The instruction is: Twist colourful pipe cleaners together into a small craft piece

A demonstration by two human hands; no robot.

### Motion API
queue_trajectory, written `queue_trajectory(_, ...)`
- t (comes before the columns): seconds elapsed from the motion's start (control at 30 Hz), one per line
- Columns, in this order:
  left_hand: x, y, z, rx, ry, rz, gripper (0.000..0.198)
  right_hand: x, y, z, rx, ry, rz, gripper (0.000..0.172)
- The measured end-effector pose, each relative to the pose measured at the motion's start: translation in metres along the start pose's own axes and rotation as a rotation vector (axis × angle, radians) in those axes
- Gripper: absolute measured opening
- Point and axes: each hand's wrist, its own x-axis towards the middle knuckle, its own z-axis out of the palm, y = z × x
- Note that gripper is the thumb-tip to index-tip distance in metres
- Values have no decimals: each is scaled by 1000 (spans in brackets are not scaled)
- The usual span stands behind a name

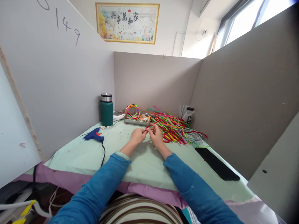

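A short red pipe cleaner point(147, 127) is bent between my two hands, over the middle of the table. My left hand point(138, 136) pinches one end of it. The fingers of my right hand point(155, 134) are closed on the other end, close beside the left fingertips. Just beyond the hands lies a metal tray point(134, 121) holding small pieces, with a ring of coloured pipe cleaners point(132, 111) standing in it. A big heap of loose pipe cleaners point(171, 124) in many colours spreads to the right of the tray.
At the left stand a green bottle point(106, 112) and a blue glue gun point(93, 135) with its cord trailing to the front edge. A black flat pad point(217, 163) lies at the right. Behind the heap is a black-lidded jar point(189, 115). Grey partitions point(154, 81) enclose the table.
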Motion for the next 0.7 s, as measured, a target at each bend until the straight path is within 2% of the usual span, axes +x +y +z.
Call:
queue_trajectory(0.13, 2, -2, 0, -81, 27, -89, 38, 2, 3, -1, 37, 57, 40, 33)
queue_trajectory(0.23, 3, -3, 1, -116, 28, -76, 38, 4, 3, -1, 56, 16, 97, 25)
queue_trajectory(0.33, 4, -4, 3, -121, 14, -25, 37, 5, 3, -1, 101, -40, 190, 30)
queue_trajectory(0.43, 4, -4, 4, -113, -22, 8, 36, 7, 6, -2, 159, -11, 296, 35)
queue_trajectory(0.53, 4, -3, 4, -100, -41, 32, 38, 7, 10, -2, 150, -25, 332, 38)
queue_trajectory(0.7, 4, -4, 5, -99, -10, 66, 43, 4, 9, 0, 182, -111, 389, 40)
